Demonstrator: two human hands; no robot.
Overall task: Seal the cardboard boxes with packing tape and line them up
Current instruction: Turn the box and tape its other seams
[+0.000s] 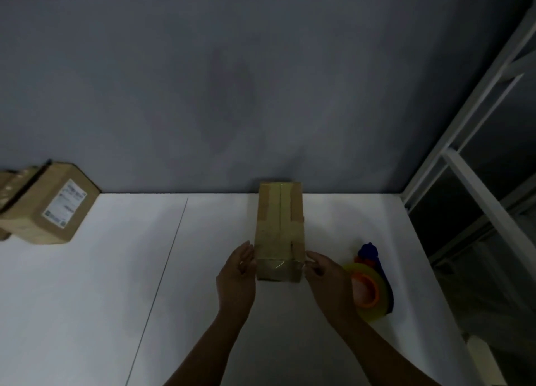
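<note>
A long narrow cardboard box [279, 226] lies on the white table [116, 284], its far end against the wall and tape strips along its top and over its near end. My left hand [236, 272] lies flat against the box's near left side, fingers straight. My right hand [324, 272] touches the near right corner, its fingertips bent at the tape's edge there. A tape dispenser [369, 284] with an orange core, a blue handle and a yellowish roll lies on the table just right of my right hand.
Two taped cardboard boxes, the nearer one [50, 204] bearing a white label, stand at the far left by the grey wall. A white metal frame [470, 153] borders the table's right edge. A dark seam line [162, 269] runs across the tabletop.
</note>
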